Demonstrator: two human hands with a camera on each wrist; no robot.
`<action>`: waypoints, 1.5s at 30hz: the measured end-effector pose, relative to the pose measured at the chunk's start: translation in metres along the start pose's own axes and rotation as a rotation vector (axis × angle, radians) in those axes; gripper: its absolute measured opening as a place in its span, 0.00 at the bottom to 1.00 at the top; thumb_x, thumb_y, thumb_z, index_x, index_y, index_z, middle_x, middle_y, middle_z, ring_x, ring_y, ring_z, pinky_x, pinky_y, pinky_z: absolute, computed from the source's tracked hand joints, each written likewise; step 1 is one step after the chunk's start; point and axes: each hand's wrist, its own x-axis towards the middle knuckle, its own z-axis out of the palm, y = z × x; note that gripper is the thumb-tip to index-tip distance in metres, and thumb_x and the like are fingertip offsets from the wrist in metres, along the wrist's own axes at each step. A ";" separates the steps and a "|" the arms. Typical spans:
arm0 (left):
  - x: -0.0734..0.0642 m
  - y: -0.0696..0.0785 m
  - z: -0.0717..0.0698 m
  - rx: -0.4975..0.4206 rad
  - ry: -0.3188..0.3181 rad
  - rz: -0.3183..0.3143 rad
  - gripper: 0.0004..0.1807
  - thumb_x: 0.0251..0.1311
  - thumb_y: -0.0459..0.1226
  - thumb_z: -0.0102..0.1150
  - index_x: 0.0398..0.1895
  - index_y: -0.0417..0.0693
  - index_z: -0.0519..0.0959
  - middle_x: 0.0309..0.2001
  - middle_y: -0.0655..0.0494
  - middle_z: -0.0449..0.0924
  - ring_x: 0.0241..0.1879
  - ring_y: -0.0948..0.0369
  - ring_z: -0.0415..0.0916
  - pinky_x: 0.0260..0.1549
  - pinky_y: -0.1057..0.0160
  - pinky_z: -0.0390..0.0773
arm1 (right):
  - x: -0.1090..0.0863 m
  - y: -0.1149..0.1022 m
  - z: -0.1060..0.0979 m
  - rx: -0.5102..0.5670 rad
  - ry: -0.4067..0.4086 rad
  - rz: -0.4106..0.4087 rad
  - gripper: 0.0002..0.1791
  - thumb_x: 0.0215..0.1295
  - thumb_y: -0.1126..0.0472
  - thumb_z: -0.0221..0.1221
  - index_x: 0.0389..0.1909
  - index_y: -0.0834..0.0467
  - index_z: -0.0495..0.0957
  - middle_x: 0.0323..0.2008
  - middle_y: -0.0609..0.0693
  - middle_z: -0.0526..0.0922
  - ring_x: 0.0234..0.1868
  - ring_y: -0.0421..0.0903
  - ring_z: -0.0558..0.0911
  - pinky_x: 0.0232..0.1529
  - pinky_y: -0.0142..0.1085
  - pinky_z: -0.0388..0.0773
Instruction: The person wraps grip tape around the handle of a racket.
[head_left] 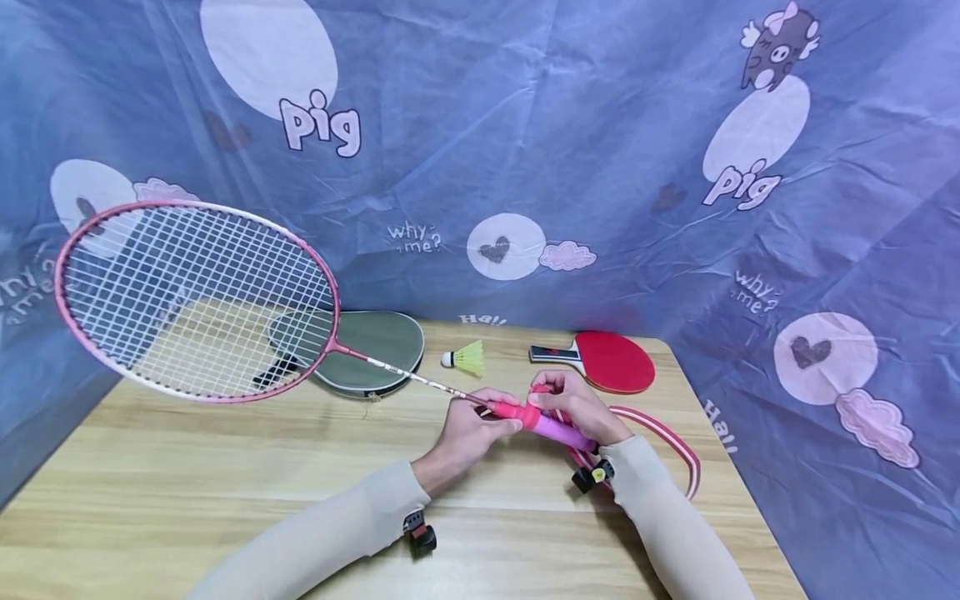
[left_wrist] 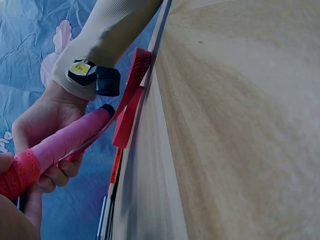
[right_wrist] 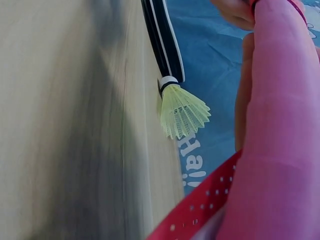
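Here, in the head view, the left hand (head_left: 472, 427) is curling around the upper end of the racket's (head_left: 386, 367) handle (head_left: 558, 432), holding it above the counter (head_left: 97, 508). The right hand (head_left: 577, 404) is pinching red tape (head_left: 677, 443) between thumb and fingers at the handle, where red wraps are covering the upper part and pinkish purple is showing below. The rest of the tape is looping down to the right. Behind, a green case (head_left: 390, 350), a yellow shuttlecock (head_left: 467, 358) and a red paddle (head_left: 617, 362) are lying in a row.

In the left wrist view, the perforated tape is trailing past the handle's black end toward the counter, and the right hand's fingers are curling beneath the handle.

In the right wrist view, the pink handle is filling the right side, the tape is slanting below it, and the shuttlecock is resting on the counter.
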 end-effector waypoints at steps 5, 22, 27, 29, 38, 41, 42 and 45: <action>0.000 0.001 0.000 -0.017 -0.015 0.004 0.17 0.48 0.25 0.72 0.45 0.40 0.85 0.42 0.42 0.89 0.27 0.55 0.85 0.35 0.49 0.88 | 0.000 -0.001 0.000 -0.026 -0.016 0.018 0.06 0.65 0.63 0.61 0.34 0.63 0.77 0.20 0.42 0.73 0.19 0.39 0.65 0.18 0.28 0.61; 0.000 0.001 -0.003 0.012 -0.081 0.058 0.17 0.47 0.21 0.67 0.42 0.41 0.86 0.52 0.46 0.86 0.52 0.59 0.82 0.50 0.68 0.83 | -0.001 -0.003 -0.002 -0.074 -0.055 0.012 0.09 0.68 0.63 0.59 0.36 0.66 0.76 0.24 0.45 0.75 0.26 0.42 0.70 0.26 0.30 0.67; -0.001 0.003 -0.003 -0.009 -0.102 0.087 0.15 0.46 0.18 0.64 0.39 0.36 0.85 0.51 0.42 0.86 0.53 0.59 0.82 0.54 0.67 0.81 | 0.000 -0.001 -0.001 -0.041 -0.070 0.027 0.08 0.68 0.63 0.58 0.35 0.65 0.76 0.24 0.44 0.75 0.26 0.41 0.70 0.29 0.29 0.69; -0.001 0.002 -0.003 -0.030 -0.111 0.096 0.15 0.46 0.16 0.62 0.38 0.33 0.84 0.50 0.40 0.86 0.52 0.59 0.82 0.55 0.67 0.81 | 0.001 0.000 0.000 -0.032 -0.081 0.038 0.07 0.68 0.62 0.58 0.35 0.63 0.76 0.25 0.44 0.75 0.27 0.41 0.70 0.30 0.29 0.69; 0.000 0.003 -0.003 -0.006 -0.113 0.081 0.19 0.48 0.18 0.60 0.45 0.37 0.85 0.51 0.42 0.86 0.47 0.62 0.82 0.45 0.69 0.83 | 0.001 0.004 0.003 0.108 -0.142 0.066 0.05 0.72 0.63 0.54 0.35 0.60 0.72 0.27 0.45 0.79 0.24 0.40 0.82 0.27 0.29 0.80; 0.002 0.004 -0.002 0.020 -0.103 0.102 0.24 0.50 0.20 0.61 0.54 0.39 0.83 0.56 0.43 0.85 0.51 0.56 0.83 0.49 0.69 0.83 | 0.001 0.003 0.005 0.123 -0.094 0.026 0.06 0.72 0.63 0.55 0.35 0.61 0.72 0.26 0.45 0.80 0.23 0.40 0.82 0.26 0.30 0.81; 0.002 0.004 -0.002 0.022 -0.099 0.112 0.26 0.50 0.20 0.62 0.56 0.38 0.81 0.58 0.42 0.83 0.54 0.53 0.82 0.53 0.68 0.83 | 0.002 0.003 0.006 0.115 -0.068 0.009 0.06 0.71 0.63 0.56 0.34 0.61 0.72 0.24 0.45 0.81 0.22 0.38 0.81 0.25 0.29 0.79; 0.003 0.003 -0.001 0.033 -0.082 0.111 0.28 0.53 0.24 0.66 0.61 0.37 0.77 0.62 0.40 0.80 0.60 0.47 0.80 0.60 0.63 0.81 | 0.002 0.004 0.007 0.083 0.019 -0.034 0.06 0.68 0.65 0.59 0.33 0.61 0.73 0.22 0.42 0.80 0.21 0.35 0.76 0.23 0.27 0.73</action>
